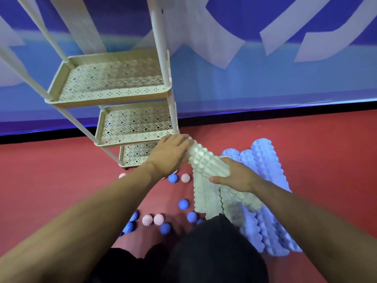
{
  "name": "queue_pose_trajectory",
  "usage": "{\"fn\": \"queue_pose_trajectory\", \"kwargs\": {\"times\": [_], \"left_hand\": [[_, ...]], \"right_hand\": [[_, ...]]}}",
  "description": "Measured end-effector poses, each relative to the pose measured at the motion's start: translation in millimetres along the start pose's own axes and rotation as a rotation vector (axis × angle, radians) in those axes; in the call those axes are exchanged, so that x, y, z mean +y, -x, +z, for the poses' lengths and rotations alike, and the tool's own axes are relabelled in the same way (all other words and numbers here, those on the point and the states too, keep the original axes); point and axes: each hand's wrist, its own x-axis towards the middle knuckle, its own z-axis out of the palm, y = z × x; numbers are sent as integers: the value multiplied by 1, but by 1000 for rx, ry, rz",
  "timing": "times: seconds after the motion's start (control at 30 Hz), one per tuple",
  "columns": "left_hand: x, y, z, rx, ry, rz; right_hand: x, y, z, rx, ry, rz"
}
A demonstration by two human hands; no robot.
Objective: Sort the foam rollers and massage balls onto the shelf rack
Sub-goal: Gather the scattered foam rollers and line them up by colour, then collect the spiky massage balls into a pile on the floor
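Observation:
A pale green ridged foam roller (206,160) is lifted above the floor, slanting from upper left to lower right. My left hand (169,154) covers its far end, and my right hand (236,176) grips its near end. Below it lie more pale green rollers (206,199) and several blue rollers (267,166) side by side on the red floor. Spiky blue massage balls (183,204) and pink massage balls (158,219) are scattered on the floor near my knees. The cream shelf rack (114,97) stands at left with three perforated trays, all bare.
A blue and white wall banner (265,74) runs behind the rack with a black skirting at its foot. My dark-clothed knee (214,252) fills the lower middle. Red floor (51,170) extends left of the rack and right of the rollers.

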Motion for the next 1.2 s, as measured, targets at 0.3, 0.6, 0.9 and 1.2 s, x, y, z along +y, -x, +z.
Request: {"fn": "queue_pose_trajectory", "kwargs": {"times": [0.3, 0.6, 0.9, 1.2], "left_hand": [[-26, 36, 42, -129, 177, -342], [-30, 54, 59, -198, 306, -484], [-19, 73, 22, -207, 315, -563], [10, 92, -72, -114, 281, -542]], "right_hand": [[71, -37, 79, 179, -291, 524], [53, -42, 115, 319, -109, 614], [12, -19, 58, 270, 0, 372], [-90, 34, -15, 186, 266, -101]]}}
